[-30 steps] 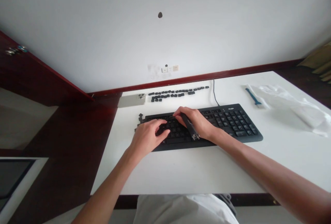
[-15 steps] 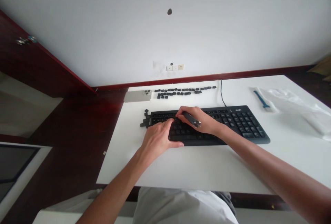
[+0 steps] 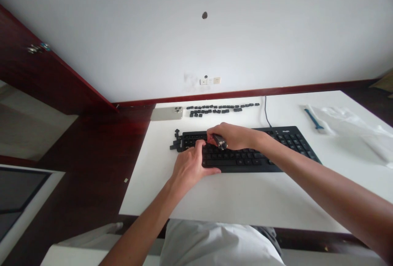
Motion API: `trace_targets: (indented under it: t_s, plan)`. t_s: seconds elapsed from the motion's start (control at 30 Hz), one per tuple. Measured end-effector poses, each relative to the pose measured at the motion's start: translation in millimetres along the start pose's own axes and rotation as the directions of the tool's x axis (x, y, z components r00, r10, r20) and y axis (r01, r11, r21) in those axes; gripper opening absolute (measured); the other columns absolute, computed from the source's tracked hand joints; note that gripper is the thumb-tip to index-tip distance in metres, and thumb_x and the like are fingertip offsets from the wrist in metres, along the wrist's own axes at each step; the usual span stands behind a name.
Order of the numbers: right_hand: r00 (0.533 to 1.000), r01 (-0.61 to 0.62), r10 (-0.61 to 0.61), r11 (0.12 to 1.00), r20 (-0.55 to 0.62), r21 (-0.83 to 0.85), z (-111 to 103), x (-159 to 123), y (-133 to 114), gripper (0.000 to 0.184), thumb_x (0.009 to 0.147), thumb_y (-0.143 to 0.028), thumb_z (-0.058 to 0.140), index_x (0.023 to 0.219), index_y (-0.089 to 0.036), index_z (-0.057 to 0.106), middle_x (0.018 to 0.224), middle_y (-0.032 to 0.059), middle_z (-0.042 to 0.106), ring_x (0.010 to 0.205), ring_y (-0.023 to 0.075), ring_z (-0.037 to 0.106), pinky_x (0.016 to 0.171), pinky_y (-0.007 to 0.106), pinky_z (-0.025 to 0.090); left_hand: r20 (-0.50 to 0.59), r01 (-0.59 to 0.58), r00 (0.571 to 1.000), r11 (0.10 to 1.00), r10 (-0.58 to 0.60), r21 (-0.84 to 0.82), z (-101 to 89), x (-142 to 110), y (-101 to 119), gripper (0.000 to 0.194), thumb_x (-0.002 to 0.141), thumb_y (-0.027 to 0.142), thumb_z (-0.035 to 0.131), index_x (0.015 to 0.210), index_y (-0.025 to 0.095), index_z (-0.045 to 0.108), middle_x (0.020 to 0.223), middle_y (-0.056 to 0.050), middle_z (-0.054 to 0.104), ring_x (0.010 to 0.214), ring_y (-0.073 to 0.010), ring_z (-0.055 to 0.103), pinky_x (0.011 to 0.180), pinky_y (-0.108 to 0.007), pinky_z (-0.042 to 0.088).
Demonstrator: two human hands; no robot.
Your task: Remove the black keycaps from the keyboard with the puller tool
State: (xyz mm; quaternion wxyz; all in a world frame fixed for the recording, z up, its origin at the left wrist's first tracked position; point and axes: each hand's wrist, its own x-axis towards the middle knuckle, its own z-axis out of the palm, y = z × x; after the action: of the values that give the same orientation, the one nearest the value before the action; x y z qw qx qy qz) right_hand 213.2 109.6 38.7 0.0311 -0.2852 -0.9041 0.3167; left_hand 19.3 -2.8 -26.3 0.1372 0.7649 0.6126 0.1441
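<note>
A black keyboard (image 3: 245, 168) lies on the white table beneath both of my hands. My left hand (image 3: 189, 163) rests spread on its left part, the thumb stretched along the front edge and the index finger bent onto the keys. My right hand (image 3: 235, 136) is closed around a dark pen-like tool (image 3: 219, 141) with a metallic rear end. The tool's tip is hidden behind the fingers, over the upper left key rows. Several loose keycaps (image 3: 176, 144) lie against the keyboard's left end.
More black keycaps (image 3: 215, 111) stand in rows at the back of the table (image 3: 215, 200). A phone (image 3: 166, 113) lies left of them. On the right are a blue-handled brush (image 3: 313, 118) and clear plastic packaging (image 3: 353, 122). The keyboard's cable (image 3: 266, 112) runs off the back edge.
My right hand has moved slightly left and turned, so the tool's rear end now points more toward me. My left index finger is bent more. The view has shifted a little.
</note>
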Motion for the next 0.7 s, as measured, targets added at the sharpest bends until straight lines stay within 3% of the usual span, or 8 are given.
trace_targets:
  t_s: [0.1,0.23,0.37,0.43,0.53,0.7]
  plan:
    - [1.0,0.017,-0.018,0.999,-0.018,-0.038,6,-8,-9,0.028,0.073,0.005,0.055,0.083,-0.02,0.062,0.078,0.003,0.07,0.067,0.0159,0.059,0.059,0.026,0.036,-0.023,-0.014,1.0,1.0,0.014,-0.02,2.7,-3,-2,0.084,0.075,0.064,0.082,0.137,0.023,0.043,0.104,-0.008,0.076,0.095,-0.028,0.075,0.079,-0.035,0.057]
    - [0.99,0.085,-0.089,0.995,-0.108,-0.042,20,-19,-18,0.014,0.093,-0.013,0.056,0.082,-0.021,0.057,0.078,0.0035,0.069,0.064,0.0156,0.057,0.06,0.029,0.033,-0.055,-0.084,0.995,0.996,0.084,0.003,6.2,-4,-5,0.073,0.081,0.056,0.081,0.139,0.026,0.047,0.109,-0.007,0.075,0.098,-0.0264,0.073,0.086,-0.036,0.057]
    - [0.982,-0.002,-0.009,0.998,-0.186,-0.063,42,-26,-16,0.016,0.101,-0.029,0.052,0.087,-0.022,0.052,0.072,0.0012,0.064,0.058,0.0152,0.051,0.057,0.029,0.027,-0.109,-0.146,0.983,0.989,0.149,0.035,7.0,-6,-6,0.069,0.082,0.055,0.08,0.138,0.025,0.053,0.11,-0.008,0.072,0.102,-0.0275,0.069,0.09,-0.041,0.056]
    - [0.968,-0.015,0.0,0.998,-0.25,-0.061,57,-27,-13,0.013,0.101,-0.028,0.05,0.089,-0.022,0.051,0.073,0.0002,0.063,0.057,0.015,0.048,0.059,0.029,0.027,-0.158,-0.153,0.974,0.986,0.161,0.061,5.7,-6,-4,0.066,0.083,0.055,0.079,0.136,0.024,0.057,0.114,-0.011,0.069,0.108,-0.0304,0.066,0.095,-0.046,0.055]
    - [0.932,-0.001,-0.059,0.987,-0.358,-0.164,79,-29,-8,0.009,0.1,-0.022,0.046,0.094,-0.02,0.052,0.077,0.0022,0.063,0.064,0.0169,0.049,0.068,0.031,0.032,-0.204,-0.212,0.955,0.977,0.215,0.039,4.2,-5,-2,0.059,0.088,0.045,0.076,0.139,0.022,0.057,0.138,-0.014,0.062,0.133,-0.0339,0.055,0.113,-0.051,0.046]
    - [0.901,0.035,-0.161,0.952,-0.402,-0.304,96,-29,-5,0.016,0.104,-0.021,0.043,0.093,-0.019,0.054,0.082,0.0046,0.065,0.069,0.0188,0.048,0.071,0.034,0.03,-0.158,-0.297,0.945,0.953,0.285,-0.062,9.7,-4,-5,0.059,0.091,0.027,0.067,0.147,0.017,0.05,0.154,-0.011,0.054,0.151,-0.027,0.04,0.127,-0.044,0.036]
